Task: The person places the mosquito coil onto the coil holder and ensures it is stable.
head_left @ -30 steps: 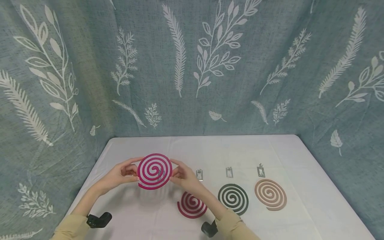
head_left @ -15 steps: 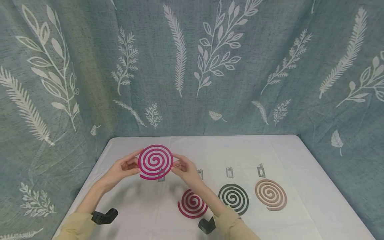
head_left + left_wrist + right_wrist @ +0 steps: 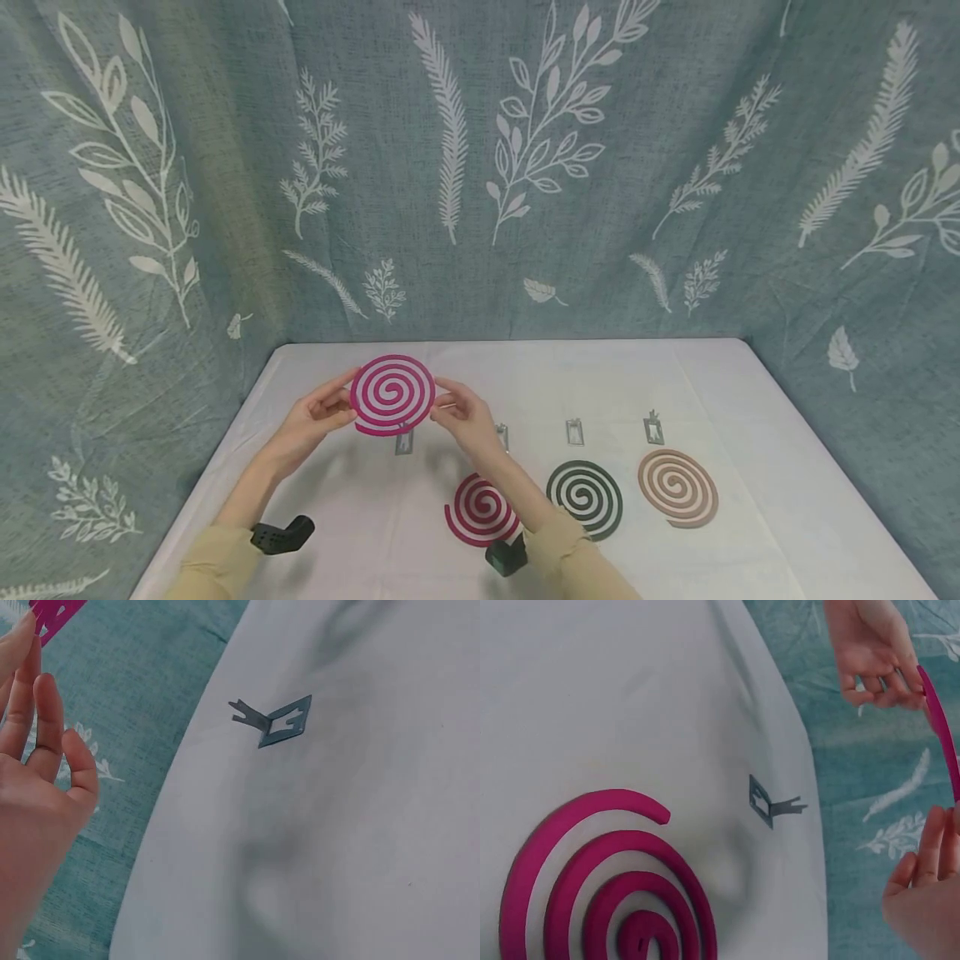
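Both hands hold a bright pink mosquito coil up above the far left of the table, its flat spiral facing the head camera. My left hand pinches its left edge between thumb and fingers. On the opposite edge, my right hand pinches it the same way. In the right wrist view the held coil appears nearly edge-on between the two hands. Below and behind it, a small metal coil stand lies on the table, partly covered by the coil; the left wrist view shows this stand with its forked prong bent up.
On the white table lie a dark pink coil, partly behind the right forearm, a dark green coil and a tan coil. Further metal stands sit in a row behind them. A patterned curtain borders the table.
The held coil has risen and moved slightly away and to the right, tilting flatter. Both hands move with it, and more of the stand beneath shows.
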Demonstrator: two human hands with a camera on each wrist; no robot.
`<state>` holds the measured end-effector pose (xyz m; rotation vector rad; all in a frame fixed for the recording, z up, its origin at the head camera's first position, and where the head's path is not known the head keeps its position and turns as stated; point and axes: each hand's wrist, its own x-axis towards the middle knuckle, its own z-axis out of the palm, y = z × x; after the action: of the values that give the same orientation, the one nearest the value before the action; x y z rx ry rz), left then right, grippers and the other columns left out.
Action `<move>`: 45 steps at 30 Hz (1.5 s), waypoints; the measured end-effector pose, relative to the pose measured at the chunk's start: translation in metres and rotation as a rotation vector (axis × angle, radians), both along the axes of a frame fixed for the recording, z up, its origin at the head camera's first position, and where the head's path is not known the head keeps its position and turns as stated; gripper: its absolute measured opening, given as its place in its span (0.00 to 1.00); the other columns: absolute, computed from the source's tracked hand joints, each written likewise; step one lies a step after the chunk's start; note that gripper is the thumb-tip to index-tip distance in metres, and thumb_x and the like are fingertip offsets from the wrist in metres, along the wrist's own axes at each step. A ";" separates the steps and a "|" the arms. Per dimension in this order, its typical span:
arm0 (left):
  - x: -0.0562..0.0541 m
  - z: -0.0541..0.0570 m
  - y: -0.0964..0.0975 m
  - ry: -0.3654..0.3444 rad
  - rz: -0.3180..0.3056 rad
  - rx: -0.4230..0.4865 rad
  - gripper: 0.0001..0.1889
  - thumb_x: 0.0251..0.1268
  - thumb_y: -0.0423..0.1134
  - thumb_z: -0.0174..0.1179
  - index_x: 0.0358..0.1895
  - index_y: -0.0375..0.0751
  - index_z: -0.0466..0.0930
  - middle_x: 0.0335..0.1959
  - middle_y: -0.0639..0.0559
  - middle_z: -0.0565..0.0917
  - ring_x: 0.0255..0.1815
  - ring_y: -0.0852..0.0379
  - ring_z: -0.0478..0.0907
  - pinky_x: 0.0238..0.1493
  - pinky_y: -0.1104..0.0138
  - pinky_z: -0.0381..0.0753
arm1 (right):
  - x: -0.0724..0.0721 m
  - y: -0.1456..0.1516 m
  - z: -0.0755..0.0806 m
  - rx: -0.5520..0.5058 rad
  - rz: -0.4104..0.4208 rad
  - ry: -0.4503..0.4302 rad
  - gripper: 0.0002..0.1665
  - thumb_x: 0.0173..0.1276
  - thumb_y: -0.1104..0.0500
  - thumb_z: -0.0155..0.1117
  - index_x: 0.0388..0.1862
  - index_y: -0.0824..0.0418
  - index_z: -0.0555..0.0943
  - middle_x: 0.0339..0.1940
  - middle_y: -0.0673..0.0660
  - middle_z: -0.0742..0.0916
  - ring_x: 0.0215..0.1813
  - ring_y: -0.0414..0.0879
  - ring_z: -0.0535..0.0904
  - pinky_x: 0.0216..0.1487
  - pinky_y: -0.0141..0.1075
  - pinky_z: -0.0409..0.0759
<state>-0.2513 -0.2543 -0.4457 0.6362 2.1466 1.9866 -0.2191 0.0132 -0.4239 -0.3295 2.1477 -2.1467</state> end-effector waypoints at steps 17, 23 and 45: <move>-0.008 -0.019 0.010 -0.126 0.100 0.053 0.30 0.70 0.31 0.50 0.72 0.29 0.52 0.42 0.68 0.81 0.46 0.72 0.77 0.53 0.81 0.71 | -0.024 -0.008 -0.041 -0.047 -0.056 -0.097 0.27 0.66 0.61 0.61 0.65 0.57 0.72 0.47 0.61 0.83 0.43 0.40 0.81 0.57 0.40 0.77; -0.009 -0.023 0.015 -0.173 0.151 0.050 0.29 0.70 0.34 0.52 0.72 0.33 0.54 0.42 0.69 0.80 0.46 0.73 0.75 0.51 0.80 0.72 | -0.024 -0.009 -0.042 -0.043 -0.075 -0.137 0.28 0.65 0.60 0.63 0.65 0.57 0.71 0.47 0.58 0.83 0.43 0.39 0.81 0.59 0.44 0.75; -0.014 -0.039 0.020 -0.340 0.233 0.024 0.31 0.70 0.37 0.53 0.72 0.33 0.54 0.39 0.72 0.78 0.40 0.74 0.71 0.40 0.77 0.70 | -0.032 -0.015 -0.062 -0.027 -0.142 -0.244 0.29 0.63 0.61 0.62 0.64 0.61 0.71 0.48 0.60 0.82 0.51 0.47 0.78 0.64 0.52 0.69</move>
<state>-0.2652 -0.2347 -0.4848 0.0412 2.0647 2.0539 -0.2506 -0.0014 -0.4858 0.0826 2.0619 -2.1587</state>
